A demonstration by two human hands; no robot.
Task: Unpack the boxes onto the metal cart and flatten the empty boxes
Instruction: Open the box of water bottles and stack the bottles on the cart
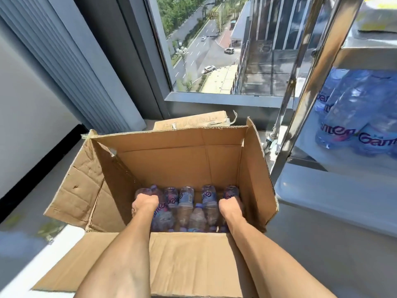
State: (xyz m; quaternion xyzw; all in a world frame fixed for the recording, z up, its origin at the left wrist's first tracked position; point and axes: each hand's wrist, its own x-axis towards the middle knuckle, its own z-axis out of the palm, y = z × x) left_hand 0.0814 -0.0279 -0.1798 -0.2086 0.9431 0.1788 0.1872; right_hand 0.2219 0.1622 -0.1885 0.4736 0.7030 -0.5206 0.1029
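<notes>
Shrink-wrapped pack of water bottles (187, 208), lying at the bottom of the open cardboard box (180, 155) on the floor beside the metal cart (318, 87); left hand (145, 202) and right hand (229, 204) both clenched on the pack, one at each end. Judged heavy and dense, film slippery and liable to stretch or tear, bottles themselves fairly firm. Best held low at both ends, fingers hooked under the wrap or around end bottles, lifted level and clear of the box walls.

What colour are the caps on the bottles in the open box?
Purple, on the bottles in the cardboard box; seen in the head view, the only one.
</notes>
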